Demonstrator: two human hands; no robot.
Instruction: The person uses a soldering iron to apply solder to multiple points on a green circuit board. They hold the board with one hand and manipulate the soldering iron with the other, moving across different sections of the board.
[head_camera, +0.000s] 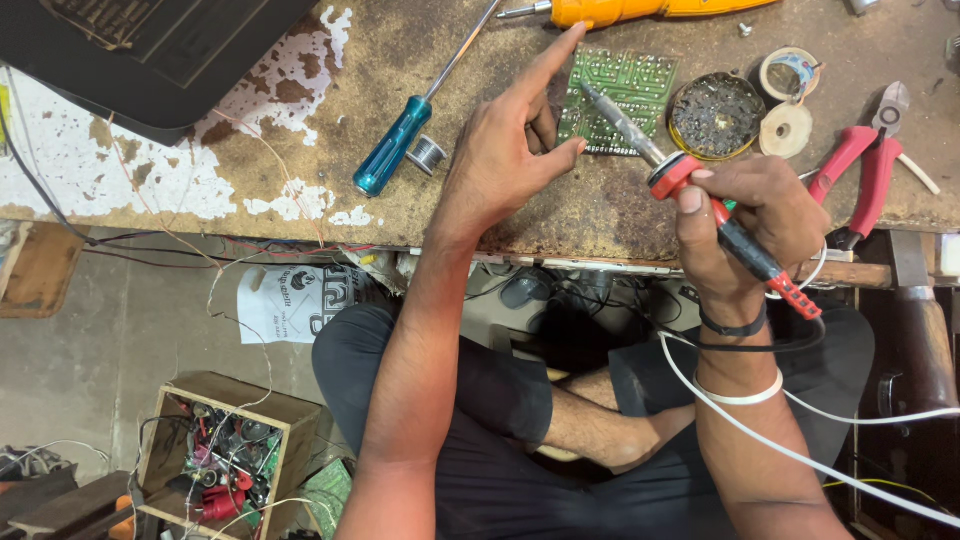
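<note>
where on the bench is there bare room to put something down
Bare bench lies along the front edge below the circuit board, between left hand and right hand. Another patch lies left of the blue screwdriver. It is crowded around the solder tin and red pliers.

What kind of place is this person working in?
Probably a small electronics repair workshop. The right hand holds a red-and-black soldering iron over a green circuit board that the left hand steadies, on a worn, paint-flaked wooden workbench with red-handled pliers.
</note>
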